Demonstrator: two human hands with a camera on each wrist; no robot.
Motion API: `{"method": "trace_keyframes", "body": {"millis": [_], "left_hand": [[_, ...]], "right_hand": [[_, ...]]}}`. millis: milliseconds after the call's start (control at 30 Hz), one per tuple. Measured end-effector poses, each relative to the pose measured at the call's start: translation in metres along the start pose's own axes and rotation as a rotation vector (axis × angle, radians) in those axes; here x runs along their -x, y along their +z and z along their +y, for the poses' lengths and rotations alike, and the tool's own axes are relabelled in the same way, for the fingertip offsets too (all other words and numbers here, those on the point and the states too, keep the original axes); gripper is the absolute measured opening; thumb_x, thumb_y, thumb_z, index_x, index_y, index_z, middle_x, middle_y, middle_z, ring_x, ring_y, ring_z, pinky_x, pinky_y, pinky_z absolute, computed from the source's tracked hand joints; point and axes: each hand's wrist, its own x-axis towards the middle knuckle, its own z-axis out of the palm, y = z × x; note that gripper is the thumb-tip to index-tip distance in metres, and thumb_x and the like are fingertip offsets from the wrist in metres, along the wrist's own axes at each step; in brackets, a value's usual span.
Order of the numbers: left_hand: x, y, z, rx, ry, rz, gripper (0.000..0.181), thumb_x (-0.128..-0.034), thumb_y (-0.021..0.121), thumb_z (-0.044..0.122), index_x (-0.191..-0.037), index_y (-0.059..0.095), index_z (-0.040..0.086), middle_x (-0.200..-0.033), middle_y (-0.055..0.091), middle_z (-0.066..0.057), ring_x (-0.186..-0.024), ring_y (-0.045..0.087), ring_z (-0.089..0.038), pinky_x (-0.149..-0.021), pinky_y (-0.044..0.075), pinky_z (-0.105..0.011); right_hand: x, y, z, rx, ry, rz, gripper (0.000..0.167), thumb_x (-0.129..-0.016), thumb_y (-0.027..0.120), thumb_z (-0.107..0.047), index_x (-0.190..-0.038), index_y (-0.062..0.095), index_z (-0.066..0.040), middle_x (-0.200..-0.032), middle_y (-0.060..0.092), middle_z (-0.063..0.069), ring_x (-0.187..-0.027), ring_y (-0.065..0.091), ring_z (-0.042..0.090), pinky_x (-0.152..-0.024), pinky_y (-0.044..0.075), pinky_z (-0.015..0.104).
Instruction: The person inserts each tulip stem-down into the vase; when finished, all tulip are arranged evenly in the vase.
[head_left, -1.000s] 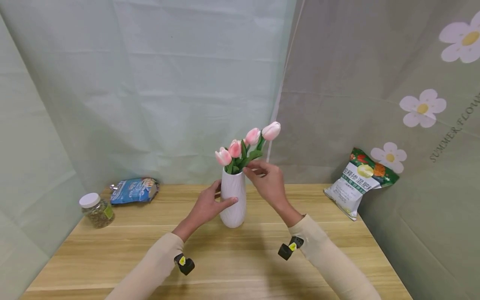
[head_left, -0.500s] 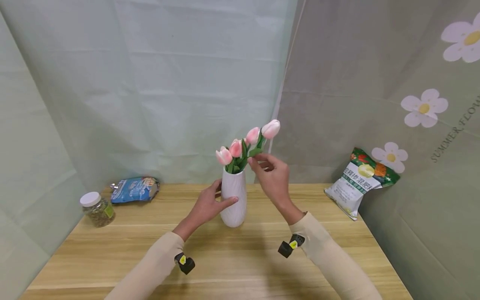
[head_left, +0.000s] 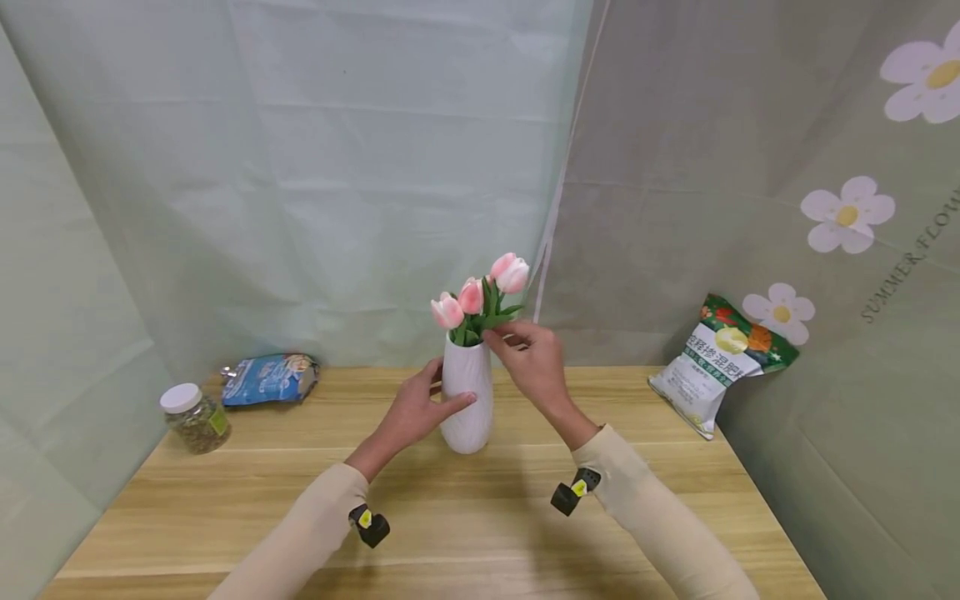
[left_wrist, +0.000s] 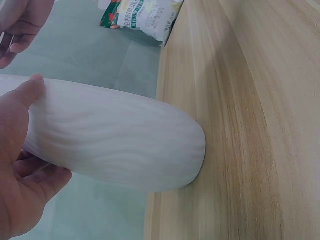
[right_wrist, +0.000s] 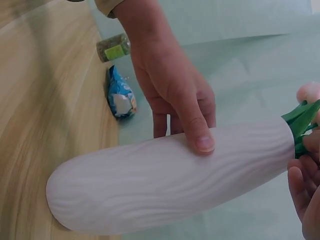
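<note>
A white ribbed vase (head_left: pixel 467 429) stands upright on the table, holding several pink tulips (head_left: pixel 471 297) with green leaves. My left hand (head_left: pixel 411 408) grips the vase's side, thumb across the front and fingers around the back, as the right wrist view (right_wrist: pixel 175 85) also shows. At the mouth of the vase, my right hand (head_left: pixel 534 365) pinches the stem of the rightmost, pale pink tulip (head_left: pixel 514 276) between thumb and fingers. Leaves and fingers mostly hide that stem. In the left wrist view the vase's base (left_wrist: pixel 175 145) rests on the wood.
A white-lidded jar (head_left: pixel 197 421) of dried bits and a blue bag (head_left: pixel 270 381) with a clip sit at the table's back left. A white and green bag (head_left: pixel 708 362) leans on the right wall. Curtains enclose the wooden table (head_left: pixel 450 533).
My right hand rose slightly along the stem, then came down to the vase's mouth. The pale tulip sank lower and leftward, close to its neighbour. The left hand stays on the vase.
</note>
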Motion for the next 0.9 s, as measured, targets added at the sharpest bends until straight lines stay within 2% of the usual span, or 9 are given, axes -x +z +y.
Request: {"method": "trace_keyframes", "body": {"millis": [233,433,900], "left_hand": [[-0.001,0.001,-0.002,-0.005,0.011,0.004,0.083,-0.0875,0.080,0.048,-0.150,0.044,0.007,-0.141,0.059,-0.014,-0.131,0.057,-0.029,-0.108,0.050,-0.052],[-0.001,0.002,-0.002,-0.013,0.015,0.005,0.083,-0.0874,0.080,0.049,-0.150,0.044,0.007,-0.141,0.059,-0.014,-0.131,0.057,-0.029,-0.108,0.051,-0.051],[0.001,0.001,0.001,-0.016,0.010,-0.001,0.085,-0.0869,0.080,0.050,-0.151,0.043,0.007,-0.143,0.058,-0.014,-0.131,0.057,-0.030,-0.109,0.050,-0.052]], "right_hand": [[0.002,0.002,0.002,0.034,0.025,-0.053,0.016,-0.091,0.079,-0.023,-0.098,0.082,-0.008,-0.090,0.075,0.004,-0.075,0.070,0.016,-0.066,0.062,0.032],[0.004,-0.002,0.002,0.019,0.051,-0.080,0.018,-0.092,0.078,-0.025,-0.101,0.082,-0.010,-0.091,0.075,0.002,-0.076,0.069,0.015,-0.064,0.061,0.032],[0.016,-0.015,0.009,-0.024,0.084,-0.083,0.030,-0.091,0.079,-0.031,-0.111,0.079,-0.010,-0.097,0.076,0.003,-0.083,0.072,0.017,-0.069,0.062,0.033]]}}
